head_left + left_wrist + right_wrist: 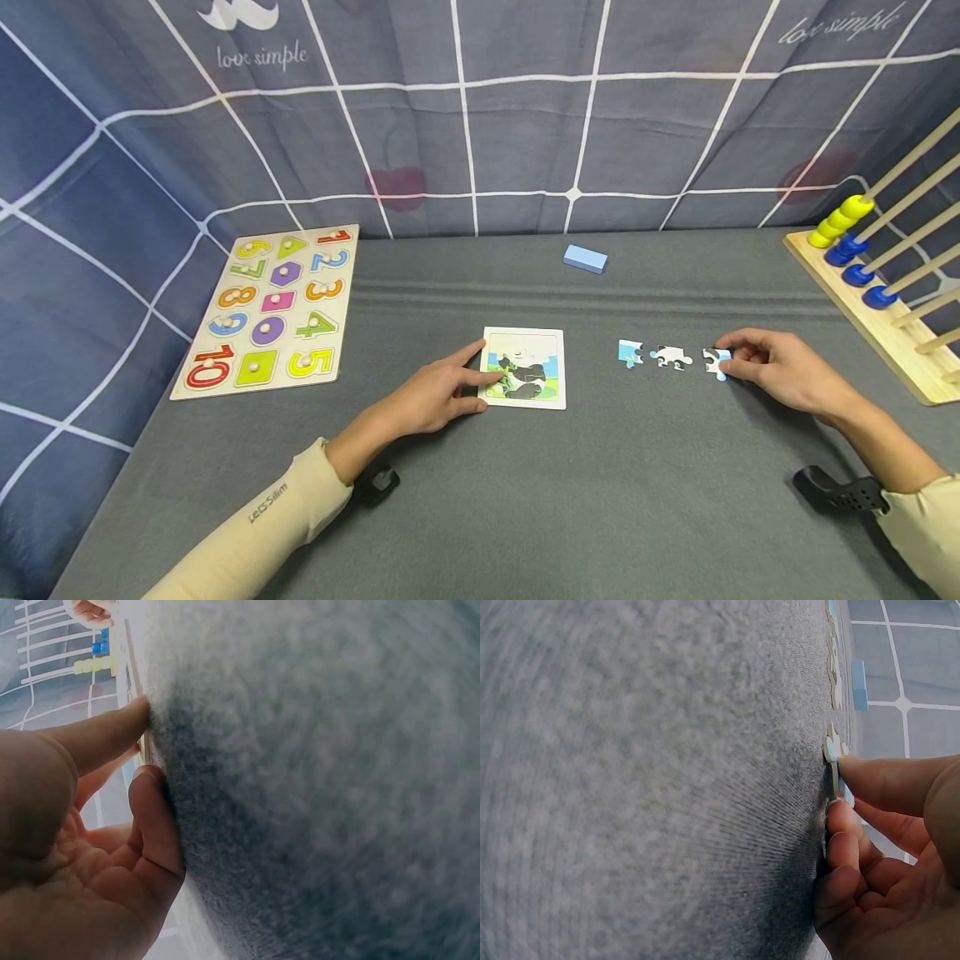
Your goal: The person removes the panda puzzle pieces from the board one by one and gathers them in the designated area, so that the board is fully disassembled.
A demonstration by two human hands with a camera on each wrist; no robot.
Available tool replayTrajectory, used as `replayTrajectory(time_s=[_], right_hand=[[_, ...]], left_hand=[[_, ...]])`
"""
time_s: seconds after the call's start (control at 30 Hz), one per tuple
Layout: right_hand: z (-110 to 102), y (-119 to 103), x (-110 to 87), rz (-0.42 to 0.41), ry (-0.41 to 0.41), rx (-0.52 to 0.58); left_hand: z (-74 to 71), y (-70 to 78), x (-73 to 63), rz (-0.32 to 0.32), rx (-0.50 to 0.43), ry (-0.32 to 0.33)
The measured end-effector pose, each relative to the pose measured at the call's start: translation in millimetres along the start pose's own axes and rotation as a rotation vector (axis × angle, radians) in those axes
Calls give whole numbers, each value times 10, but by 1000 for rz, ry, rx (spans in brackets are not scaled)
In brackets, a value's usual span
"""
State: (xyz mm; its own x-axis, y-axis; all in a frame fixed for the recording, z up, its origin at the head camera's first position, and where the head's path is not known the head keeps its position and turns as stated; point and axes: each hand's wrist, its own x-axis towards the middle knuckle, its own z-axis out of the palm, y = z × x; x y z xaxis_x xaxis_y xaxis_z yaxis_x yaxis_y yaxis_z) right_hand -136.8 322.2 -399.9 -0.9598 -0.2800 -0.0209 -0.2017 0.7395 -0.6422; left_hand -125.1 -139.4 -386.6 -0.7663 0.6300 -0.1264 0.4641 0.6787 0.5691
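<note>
l hand [429,398] splayed, fingers fairly straight, tips on l side of panda board [561,367], not gripping it; r hand [787,371] nearly closed, thumb & fingertips pinching r-most pc [715,361] at its r edge; mid pc [670,357] & l pc [628,354] in row w/ it on table [570,500], r of board.

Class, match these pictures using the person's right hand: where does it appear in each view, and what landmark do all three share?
Head: right of centre, the right hand holds the rightmost puzzle piece.
Left wrist: small, top left, cut off by the upper edge.
Right wrist: large, lower right, cut off by the frame.
Shared landmark: the backdrop with white lines.
</note>
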Motion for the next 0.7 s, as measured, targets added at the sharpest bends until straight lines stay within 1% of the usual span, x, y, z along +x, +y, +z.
replayTrajectory(time_s=[0.17,0.37,0.43,0.6,0.7], right_hand=[[4,-7,-9,12,-4,-10],[7,-4,-12,16,-1,-18],[8,-4,-11,21,5,-15],[15,-30,0,52,22,-5],[23,-65,13,71,34,-4]], left_hand=[[15,5,-6,-8,-4,14],[30,18,-28,-20,-33,39],[39,23,-27,-24,-50,64],[63,32,13,-34,-73,153],[70,36,20,-48,-80,174]])
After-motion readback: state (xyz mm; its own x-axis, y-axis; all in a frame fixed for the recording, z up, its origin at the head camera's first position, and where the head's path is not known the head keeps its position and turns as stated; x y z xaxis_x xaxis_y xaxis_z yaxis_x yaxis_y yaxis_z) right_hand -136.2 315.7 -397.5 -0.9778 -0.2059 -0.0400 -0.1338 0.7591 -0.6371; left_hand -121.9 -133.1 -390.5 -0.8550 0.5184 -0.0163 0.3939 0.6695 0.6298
